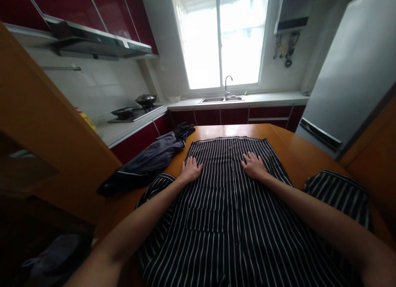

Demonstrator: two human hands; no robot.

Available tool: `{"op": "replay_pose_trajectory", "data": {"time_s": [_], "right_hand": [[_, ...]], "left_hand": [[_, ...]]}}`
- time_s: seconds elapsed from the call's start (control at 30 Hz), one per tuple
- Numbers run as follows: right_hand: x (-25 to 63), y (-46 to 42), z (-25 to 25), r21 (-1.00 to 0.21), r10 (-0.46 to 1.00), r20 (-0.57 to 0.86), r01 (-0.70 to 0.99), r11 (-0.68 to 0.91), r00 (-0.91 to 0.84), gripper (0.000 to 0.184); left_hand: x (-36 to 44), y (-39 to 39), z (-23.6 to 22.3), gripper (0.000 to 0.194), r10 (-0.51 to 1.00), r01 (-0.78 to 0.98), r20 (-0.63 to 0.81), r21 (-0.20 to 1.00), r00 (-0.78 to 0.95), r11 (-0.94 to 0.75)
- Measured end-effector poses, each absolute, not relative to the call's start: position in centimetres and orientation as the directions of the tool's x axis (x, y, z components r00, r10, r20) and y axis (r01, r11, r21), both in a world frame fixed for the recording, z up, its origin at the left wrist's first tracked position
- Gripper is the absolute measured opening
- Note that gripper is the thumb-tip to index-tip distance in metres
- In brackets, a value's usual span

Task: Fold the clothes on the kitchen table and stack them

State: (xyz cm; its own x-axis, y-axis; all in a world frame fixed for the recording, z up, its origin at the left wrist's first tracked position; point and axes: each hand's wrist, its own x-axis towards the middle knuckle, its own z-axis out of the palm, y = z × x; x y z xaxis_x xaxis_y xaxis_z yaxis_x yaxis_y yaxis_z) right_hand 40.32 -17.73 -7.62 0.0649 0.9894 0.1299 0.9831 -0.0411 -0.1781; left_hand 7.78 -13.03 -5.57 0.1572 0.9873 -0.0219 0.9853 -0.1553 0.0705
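Note:
A black shirt with white stripes (210,196) lies spread front side up on the wooden table, its hem toward the window and its button placket running down the middle. My left hand (191,169) rests flat on the left edge of the shirt near the hem, fingers spread. On the other side of the placket my right hand (254,165) also lies on the cloth with its fingers apart. One sleeve is partly covered by my left forearm; the other sleeve (338,196) stretches out at the right. The collar end is not clearly visible.
The orange-brown table (291,150) has a rounded far edge. A dark grey and black garment (151,155) lies at its left edge. Beyond are a sink (213,100), a stove with a lidded pan (146,99), and a fridge (349,68) at right.

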Motion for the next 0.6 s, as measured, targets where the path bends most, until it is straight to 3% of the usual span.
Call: {"op": "replay_pose_trajectory", "data": {"time_s": [0.17, 0.47, 0.6], "right_hand": [[40.1, -18.0, -7.2, -0.185, 0.989, 0.125, 0.981, -0.053, 0.077, 0.062], [40.1, -18.1, -7.0, -0.183, 0.988, 0.132, 0.982, -0.052, 0.077, 0.061], [40.2, -18.0, -7.2, -0.189, 0.988, 0.129, 0.981, -0.055, 0.08, 0.061]], "left_hand": [[8.0, -13.7, -6.2, 0.073, 0.939, 0.939, -0.023, 0.04, 0.344, -0.343], [4.5, -13.5, -6.3, 0.078, 0.987, 0.98, -0.002, 0.125, 0.159, -0.158], [4.5, -13.2, -5.1, 0.073, 1.0, 0.944, 0.003, 0.329, 0.007, -0.008]]}}
